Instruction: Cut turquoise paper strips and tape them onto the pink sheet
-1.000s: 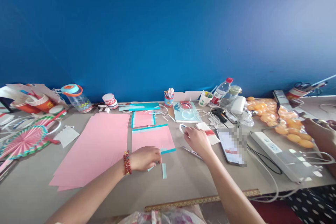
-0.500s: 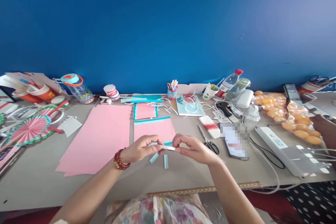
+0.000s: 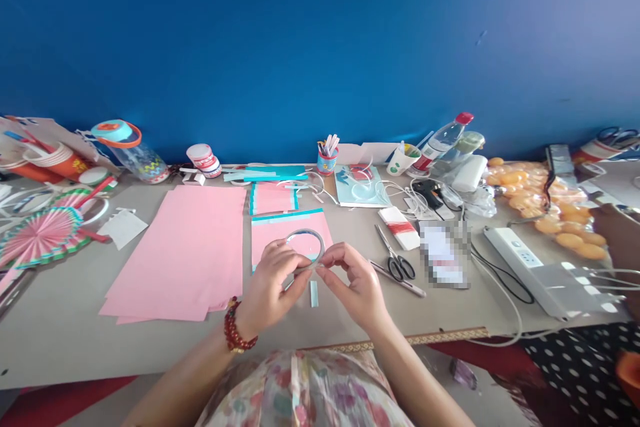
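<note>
Above the near edge of a pink sheet (image 3: 267, 235) with a blue band along its top, my left hand (image 3: 273, 283) grips a thin ring-shaped roll of tape (image 3: 320, 240). The roll stands tilted, its opening facing me. My right hand (image 3: 354, 280) has thumb and index finger pinched at the roll's lower right edge, close to the left fingertips. Whether a loose tape end lies in that pinch is too small to tell. A short pale strip (image 3: 314, 294) lies on the table just below the hands.
Large pink sheets (image 3: 185, 247) lie on the left. To the right are scissors (image 3: 397, 260), a slim pale tool (image 3: 400, 279), a phone (image 3: 444, 253) and a power strip (image 3: 525, 267). Along the blue wall stand a pen cup (image 3: 327, 161), bottles and jars. A folded paper fan (image 3: 43, 237) lies far left.
The tape roll has turned from edge-on to showing its round opening. My right hand has moved slightly left, and the slim pale tool near the scissors now shows. The view has shifted.
</note>
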Tool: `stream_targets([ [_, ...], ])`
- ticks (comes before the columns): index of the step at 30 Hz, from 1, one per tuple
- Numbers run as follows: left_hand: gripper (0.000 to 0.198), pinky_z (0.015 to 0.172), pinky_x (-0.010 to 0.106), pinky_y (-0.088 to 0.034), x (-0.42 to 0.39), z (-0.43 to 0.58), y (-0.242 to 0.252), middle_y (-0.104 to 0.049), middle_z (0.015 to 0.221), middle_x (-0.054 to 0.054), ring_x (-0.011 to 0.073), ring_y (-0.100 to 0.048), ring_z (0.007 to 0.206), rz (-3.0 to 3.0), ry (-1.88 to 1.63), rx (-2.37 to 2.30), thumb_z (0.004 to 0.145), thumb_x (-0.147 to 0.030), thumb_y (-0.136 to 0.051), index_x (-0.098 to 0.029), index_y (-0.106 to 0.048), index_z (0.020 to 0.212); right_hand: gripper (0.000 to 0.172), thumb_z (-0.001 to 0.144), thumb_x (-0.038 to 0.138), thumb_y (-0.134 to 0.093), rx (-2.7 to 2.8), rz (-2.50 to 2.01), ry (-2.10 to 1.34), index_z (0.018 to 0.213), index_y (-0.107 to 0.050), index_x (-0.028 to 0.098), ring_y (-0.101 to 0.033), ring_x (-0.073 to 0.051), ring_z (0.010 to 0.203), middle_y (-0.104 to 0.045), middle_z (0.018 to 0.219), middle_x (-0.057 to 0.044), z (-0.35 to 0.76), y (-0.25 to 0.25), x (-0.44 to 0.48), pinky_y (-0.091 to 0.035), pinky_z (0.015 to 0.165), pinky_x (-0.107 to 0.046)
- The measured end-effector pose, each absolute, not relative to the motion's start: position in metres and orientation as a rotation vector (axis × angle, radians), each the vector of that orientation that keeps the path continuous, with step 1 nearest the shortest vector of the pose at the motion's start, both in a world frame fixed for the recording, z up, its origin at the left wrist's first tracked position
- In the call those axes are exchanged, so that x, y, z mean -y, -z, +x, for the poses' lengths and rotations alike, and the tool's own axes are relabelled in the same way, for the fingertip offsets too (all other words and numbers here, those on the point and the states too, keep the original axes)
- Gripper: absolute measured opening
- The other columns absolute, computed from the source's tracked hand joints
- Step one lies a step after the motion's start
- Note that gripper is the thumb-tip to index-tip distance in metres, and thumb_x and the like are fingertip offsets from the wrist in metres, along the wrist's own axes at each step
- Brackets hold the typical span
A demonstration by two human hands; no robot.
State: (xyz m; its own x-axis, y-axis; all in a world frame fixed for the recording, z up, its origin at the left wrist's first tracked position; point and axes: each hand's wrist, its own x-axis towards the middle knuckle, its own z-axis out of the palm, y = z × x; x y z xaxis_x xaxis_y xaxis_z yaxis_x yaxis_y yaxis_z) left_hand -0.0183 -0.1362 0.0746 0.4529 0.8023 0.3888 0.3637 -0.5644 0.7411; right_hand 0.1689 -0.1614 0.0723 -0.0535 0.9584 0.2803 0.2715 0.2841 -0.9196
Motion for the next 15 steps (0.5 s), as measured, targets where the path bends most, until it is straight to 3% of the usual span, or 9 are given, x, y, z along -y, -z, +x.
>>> stream_targets([
  [6,0.019,0.104,0.045,-0.037,0.1415,-0.0199,-0.0748,-0.065,0.093,0.004,0.0189,-0.058,0.091,2.246,-1.016,-0.903,0.095,-0.014,-0.043,-0.02,-0.057,0.106,0.005,0.09,0.022,-0.062,1.498,-1.135,-0.914,0.085,-0.061,0.021,-0.059,-0.016,0.079,-0.062,0.084,-0.002,0.1704,-0.0743,0.1638,-0.048,0.073,-0.029],
  [15,0.012,0.095,0.039,-0.041,0.1439,-0.0207,-0.0764,-0.063,0.087,0.003,0.018,-0.055,0.087,2.108,-1.116,-1.007,0.095,-0.014,-0.049,-0.019,-0.059,0.098,0.008,0.091,0.019,-0.061,1.611,-1.116,-0.777,0.083,-0.06,0.021,-0.06,-0.017,0.082,-0.063,0.081,-0.001,0.1688,-0.079,0.1668,-0.046,0.076,-0.031],
])
